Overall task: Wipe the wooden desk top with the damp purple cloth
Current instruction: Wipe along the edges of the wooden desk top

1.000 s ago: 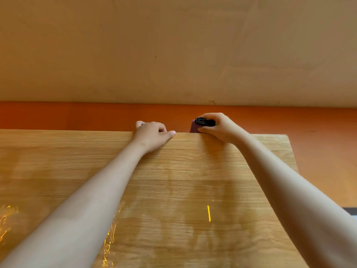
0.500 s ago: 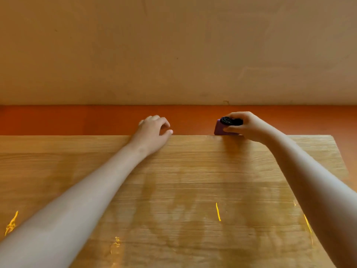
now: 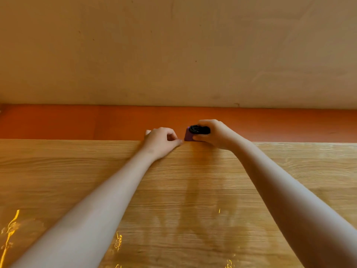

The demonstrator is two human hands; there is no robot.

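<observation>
Purple cloth: one, a small folded piece of dull purple fabric showing a flat, nearly square face. It sits at the far edge of the wooden desk top, about midway along it. The head view shows two bare hands, both at that far edge and close together.

The right hand is clamped on the cloth, its fingers curled over the top. It also grips one round, ribbed black thing against the cloth, and I cannot tell what that is.

The left hand rests on the edge with its fingers curled in and nothing seen in them. Its thumb tip is just beside the cloth.

The one desk top is pale, straight-grained wood. Darker damp streaks run toward the near edge, with a few bright yellow glints near that edge. Beyond the far edge are a smooth orange band and a plain beige wall.
</observation>
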